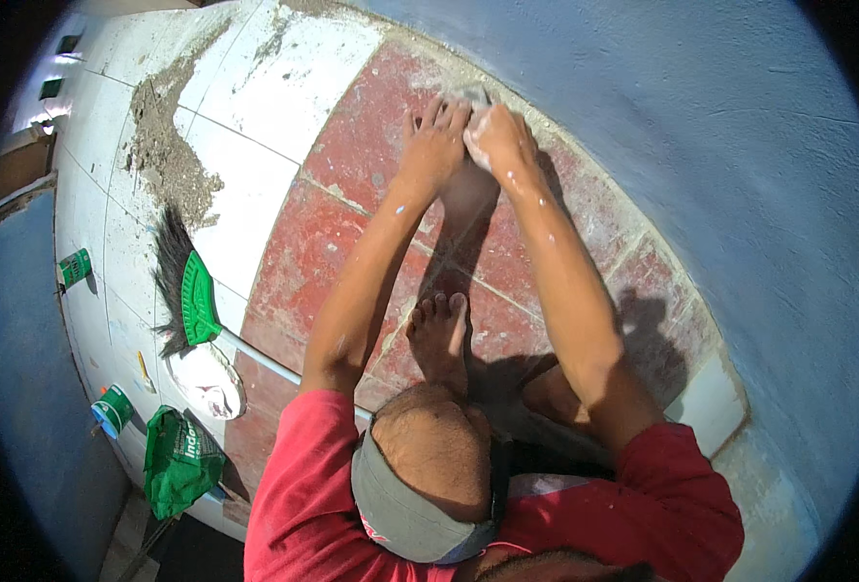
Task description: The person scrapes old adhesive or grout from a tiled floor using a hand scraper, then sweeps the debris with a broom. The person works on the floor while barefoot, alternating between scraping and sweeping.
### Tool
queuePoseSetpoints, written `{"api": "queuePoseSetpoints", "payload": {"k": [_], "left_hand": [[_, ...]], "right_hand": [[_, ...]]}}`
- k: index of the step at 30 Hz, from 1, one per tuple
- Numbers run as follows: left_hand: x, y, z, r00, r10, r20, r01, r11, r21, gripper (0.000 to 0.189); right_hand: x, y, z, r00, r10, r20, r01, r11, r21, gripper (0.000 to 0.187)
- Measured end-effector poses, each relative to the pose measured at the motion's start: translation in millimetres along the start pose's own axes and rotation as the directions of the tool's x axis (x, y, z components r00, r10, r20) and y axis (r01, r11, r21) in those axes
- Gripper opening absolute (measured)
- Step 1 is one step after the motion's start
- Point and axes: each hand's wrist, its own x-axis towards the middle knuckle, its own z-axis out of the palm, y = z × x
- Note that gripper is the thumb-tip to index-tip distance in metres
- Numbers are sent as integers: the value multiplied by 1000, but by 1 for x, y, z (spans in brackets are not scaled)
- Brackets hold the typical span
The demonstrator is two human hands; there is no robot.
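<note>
My right hand (pixel 501 145), whitened with powder or paint, is clenched around a small scraper-like tool. Its grey blade (pixel 473 95) pokes out beyond the knuckles against the floor near the wall base; the handle is hidden in the fist. Beside it, my left hand (pixel 435 149) lies palm down with fingers spread, fingertips close to the blade. Whether they press on it I cannot tell. Under both hands are worn red floor tiles (pixel 320 240), scuffed and dusted white. White spots mark both forearms. A bare foot (pixel 440 335) rests on the tiles below the hands.
A blue wall (pixel 698 124) curves along the right. On white tiles (pixel 233 182) at left lie a heap of debris (pixel 164 145), a green broom (pixel 198 302), a white lid-like disc (pixel 208 382), a brush (pixel 144 371), green cans (pixel 75 268) and a green bag (pixel 178 462).
</note>
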Motion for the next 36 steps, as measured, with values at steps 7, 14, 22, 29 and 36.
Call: {"api": "queuePoseSetpoints", "payload": {"k": [7, 14, 22, 29, 36], "left_hand": [[-98, 50, 9, 1000, -18, 11, 19, 993, -119, 58], [11, -22, 2, 997, 26, -70, -26, 1000, 6, 65], [-94, 39, 13, 1000, -26, 8, 27, 994, -102, 62], [25, -25, -9, 999, -18, -40, 17, 1000, -24, 61], [-61, 6, -2, 998, 5, -66, -7, 1000, -27, 53]], "right_hand": [[-110, 26, 21, 1000, 9, -18, -9, 1000, -7, 29], [15, -24, 1, 999, 26, -43, -24, 998, 49, 26], [-83, 17, 15, 978, 48, 204, -29, 995, -95, 51], [36, -31, -5, 1000, 1, -3, -1, 1000, -25, 31], [-50, 7, 25, 991, 23, 132, -22, 1000, -6, 26]]}}
